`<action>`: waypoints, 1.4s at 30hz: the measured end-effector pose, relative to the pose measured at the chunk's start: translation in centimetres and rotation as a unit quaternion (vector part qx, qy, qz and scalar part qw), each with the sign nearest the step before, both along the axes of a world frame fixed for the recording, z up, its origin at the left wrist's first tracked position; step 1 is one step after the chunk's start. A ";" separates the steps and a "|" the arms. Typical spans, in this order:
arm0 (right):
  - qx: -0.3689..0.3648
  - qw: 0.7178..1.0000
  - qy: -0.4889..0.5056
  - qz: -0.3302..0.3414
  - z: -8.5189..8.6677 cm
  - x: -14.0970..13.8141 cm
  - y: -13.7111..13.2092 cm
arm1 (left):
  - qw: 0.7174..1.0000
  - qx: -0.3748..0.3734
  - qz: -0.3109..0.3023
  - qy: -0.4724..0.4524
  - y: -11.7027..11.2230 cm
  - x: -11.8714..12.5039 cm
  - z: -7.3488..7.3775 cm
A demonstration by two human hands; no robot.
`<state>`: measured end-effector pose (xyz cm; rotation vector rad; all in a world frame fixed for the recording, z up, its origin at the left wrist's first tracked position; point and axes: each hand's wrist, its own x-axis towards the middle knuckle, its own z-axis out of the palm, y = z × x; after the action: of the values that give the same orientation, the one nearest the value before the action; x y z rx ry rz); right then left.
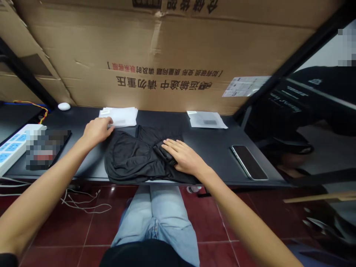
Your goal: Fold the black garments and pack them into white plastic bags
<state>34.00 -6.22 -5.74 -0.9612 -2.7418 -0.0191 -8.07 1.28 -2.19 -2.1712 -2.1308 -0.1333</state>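
A crumpled black garment (133, 157) lies on the black table (217, 144) in front of me. My right hand (185, 155) rests flat on its right part, fingers stretched out and pointing left. My left hand (97, 129) is at the garment's upper left corner, fingers curled, touching the edge of a stack of white plastic bags (122, 115). Whether the fingers pinch a bag or the cloth is unclear.
A second clear bag (207, 119) lies at the back right. A phone (249, 162) lies face up at the right. A white power strip (12, 146) and a white mouse (64, 106) sit left. A large cardboard box (172, 48) stands behind the table.
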 end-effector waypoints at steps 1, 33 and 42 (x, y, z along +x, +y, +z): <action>-0.006 1.000 -0.005 -0.001 0.1 0.1 0.0 | 1.000 -0.002 0.004 0.006 0.1 0.0 0.0; 0.131 0.972 0.137 0.139 5.7 -3.0 -2.0 | 0.969 0.103 -0.211 -0.081 -7.6 12.4 3.5; 0.169 0.968 0.028 0.183 3.8 -2.0 -1.3 | 0.921 0.099 -0.288 -0.244 -8.2 12.8 2.5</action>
<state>32.00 -7.52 -1.96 -0.3552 -2.6953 -0.3754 4.71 -6.88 0.30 -2.7647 -1.4662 -0.9761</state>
